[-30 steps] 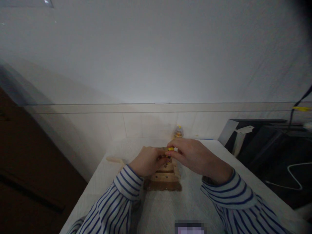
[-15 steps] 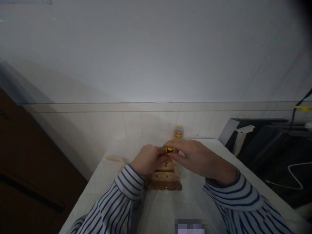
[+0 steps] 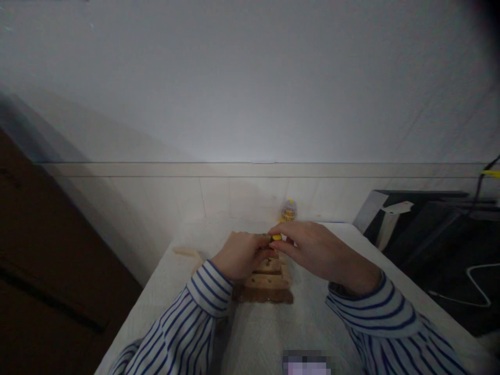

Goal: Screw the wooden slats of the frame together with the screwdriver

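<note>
- Right hand point(image 3: 308, 247): thumb and forefinger clamped on a small yellow-and-black piece point(image 3: 276, 238); the yellow end faces up between the fingertips.
- Left hand point(image 3: 244, 254): fingertips brought close to the same piece, directly opposite the right hand. Whether they grip it, or the wood below, cannot be told — the fingers hide the contact.
- Position of the yellow-and-black piece: above the far part of a tiered wooden block point(image 3: 269, 282), between the two hands. Contact between piece and block cannot be confirmed.
- Tiered wooden block: located on the worktop point(image 3: 265, 338), partly covered by the left hand. The near edge is darker brown and wavy; small dark spots mark the lighter tier above it.
- Pale bent strip point(image 3: 188, 253): lies on the worktop to the left of the block, near the left sleeve point(image 3: 207, 291).
- Clear container point(image 3: 289, 211): stands at the far edge, beyond the right hand, with yellow contents visible; finer detail is too small to read.
- Sleeves: both white with blue stripes, including the right sleeve point(image 3: 371, 307).
- Right surroundings: dark panels point(image 3: 425, 234) and a white cable point(image 3: 478, 266) — both beside the worktop.
</note>
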Motion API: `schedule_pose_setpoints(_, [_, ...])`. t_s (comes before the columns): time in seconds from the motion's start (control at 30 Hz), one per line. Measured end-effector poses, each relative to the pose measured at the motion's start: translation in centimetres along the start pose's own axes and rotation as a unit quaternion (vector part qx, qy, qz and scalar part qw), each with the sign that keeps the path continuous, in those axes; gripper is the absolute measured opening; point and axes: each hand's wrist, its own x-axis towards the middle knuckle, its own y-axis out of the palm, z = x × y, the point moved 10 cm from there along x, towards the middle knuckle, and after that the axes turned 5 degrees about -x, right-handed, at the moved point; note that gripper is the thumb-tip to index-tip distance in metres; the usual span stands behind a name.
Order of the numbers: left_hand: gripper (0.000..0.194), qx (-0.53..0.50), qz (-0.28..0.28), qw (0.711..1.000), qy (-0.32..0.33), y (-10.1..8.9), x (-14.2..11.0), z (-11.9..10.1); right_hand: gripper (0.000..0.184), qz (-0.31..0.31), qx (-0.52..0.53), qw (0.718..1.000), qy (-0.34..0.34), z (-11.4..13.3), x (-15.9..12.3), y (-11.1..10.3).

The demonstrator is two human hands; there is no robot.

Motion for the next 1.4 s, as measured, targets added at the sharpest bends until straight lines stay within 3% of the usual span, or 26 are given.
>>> schedule_pose_setpoints(0.37, [0.022,-0.007,0.006,0.999,0.033,0.0,-0.1,-0.6,0.020,0.011,-0.021,1.000,0.011,0.0,-0.1,-0.1])
schedule_pose_setpoints(0.8, [0.026,-0.017,-0.005,1.000,-0.022,-0.3,-0.1,0.3,0.019,0.002,-0.022,1.000,0.004,0.6,0.2,-0.2])
schedule_pose_setpoints(1.1, [0.027,-0.054,-0.006,0.998,-0.006,-0.4,-0.1,0.5,0.032,-0.024,0.038,0.998,-0.032,1.2,0.1,-0.4])
schedule_pose_setpoints(1.4, [0.026,-0.055,0.006,0.998,-0.019,-0.2,0.1,0.5,0.026,0.001,0.051,0.998,-0.036,1.2,0.3,0.3])
